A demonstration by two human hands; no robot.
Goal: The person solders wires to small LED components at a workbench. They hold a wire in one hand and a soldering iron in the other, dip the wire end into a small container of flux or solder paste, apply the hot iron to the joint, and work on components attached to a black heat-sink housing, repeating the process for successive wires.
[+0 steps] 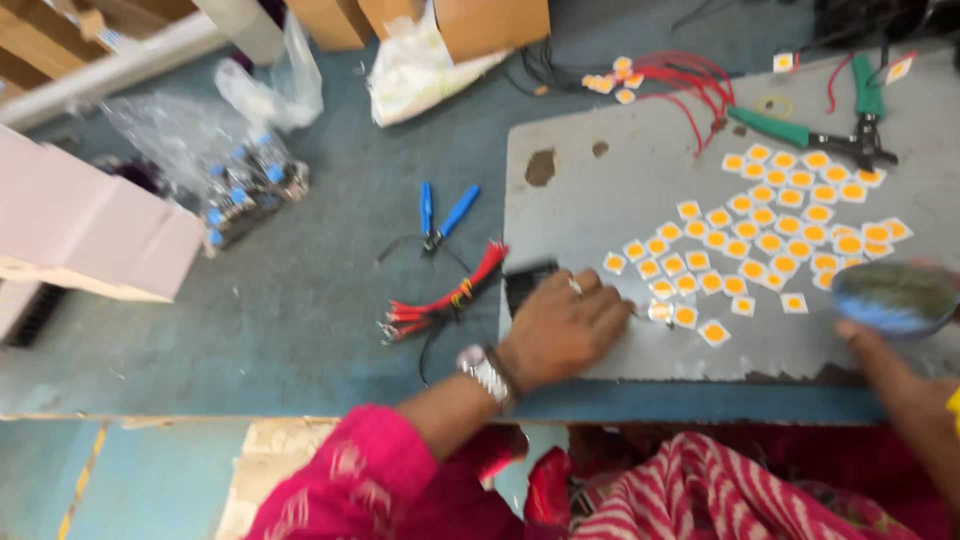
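In the head view, our left hand (565,325) lies palm down at the lower middle of the frame, on the near left edge of the grey board (600,190). Its fingers are stretched flat and loosely spread, with the tips touching the nearest of the small white squares with yellow centres (770,225); they grip nothing that we can make out. A small black block (527,280) sits just behind the knuckles.

Our right hand (885,345) enters at the lower right, blurred, just below a round blue-grey disc (895,297); whether the fingers grip the disc we cannot tell.

The squares are spread in loose rows across the middle and right of the board, none wired there. A few squares with red wires (690,85) attached lie at the upper middle, beside green-handled pliers (820,130). So we judge that most of the work remains.

Left of the board lie a red wire bundle (445,295) and blue-handled cutters (440,215).
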